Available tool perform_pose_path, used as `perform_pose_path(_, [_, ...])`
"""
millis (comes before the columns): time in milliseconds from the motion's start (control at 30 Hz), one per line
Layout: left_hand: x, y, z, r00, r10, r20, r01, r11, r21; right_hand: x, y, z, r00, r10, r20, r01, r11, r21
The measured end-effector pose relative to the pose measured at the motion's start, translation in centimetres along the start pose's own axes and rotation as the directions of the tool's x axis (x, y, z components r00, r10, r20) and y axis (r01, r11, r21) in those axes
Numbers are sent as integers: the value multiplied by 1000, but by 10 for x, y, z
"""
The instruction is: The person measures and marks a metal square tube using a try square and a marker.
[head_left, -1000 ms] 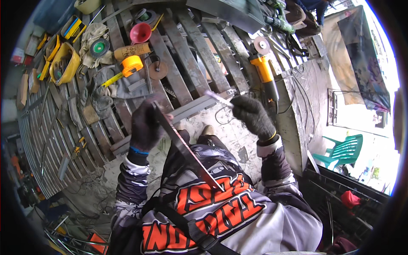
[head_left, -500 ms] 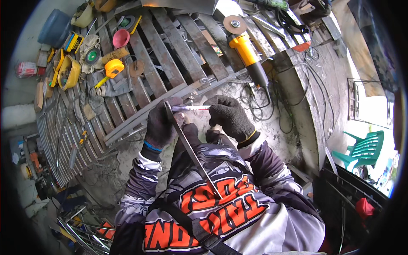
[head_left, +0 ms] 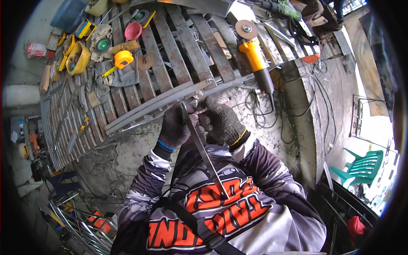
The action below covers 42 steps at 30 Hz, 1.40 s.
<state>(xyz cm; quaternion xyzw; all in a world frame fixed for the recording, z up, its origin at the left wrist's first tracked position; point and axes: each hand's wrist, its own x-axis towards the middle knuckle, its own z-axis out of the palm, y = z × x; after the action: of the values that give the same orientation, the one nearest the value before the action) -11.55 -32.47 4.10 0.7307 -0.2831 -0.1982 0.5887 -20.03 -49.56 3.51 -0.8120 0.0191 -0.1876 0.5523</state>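
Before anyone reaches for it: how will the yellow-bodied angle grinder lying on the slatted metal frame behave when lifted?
The yellow-bodied angle grinder looks rigid and probably heavy for its size, front-heavy toward the round disc. Its black cable trails into a tangle of loops on the concrete, so it may drag or snag. It lies across slats, so it is unlikely to roll.

The thin white marker-like stick [head_left: 212, 106] shows only a short end; the rest lies buried between the two dark knitted gloves, so each grip on it stays unclear. The flat grey metal strip [head_left: 204, 153] vanishes at its near end against the jersey. Small tools [head_left: 63, 63] on the far left surface are too small to identify.
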Motion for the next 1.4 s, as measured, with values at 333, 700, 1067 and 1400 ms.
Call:
perform_pose_path(333, [-1, -21, -107, 937, -151, -315, 121, 986, -114, -5, 39, -126, 901, 431, -48, -201, 512, 835])
perform_pose_path(700, [36, -8, -92, 994, -38, -102, 98, 718, 690, -9, -36, -37, 820, 480, 311, -570, 632, 526])
perform_pose_path(1067, [65, 7, -82, 996, 75, -37, -26, 697, 717, -35, -20, 0, 812, 562, 160, -583, 764, 277])
perform_pose_path(1400, [71, -6, -114, 980, -13, -201, 145, 736, 661, -11, -46, -24, 862, 500, -81, -425, 802, 420])
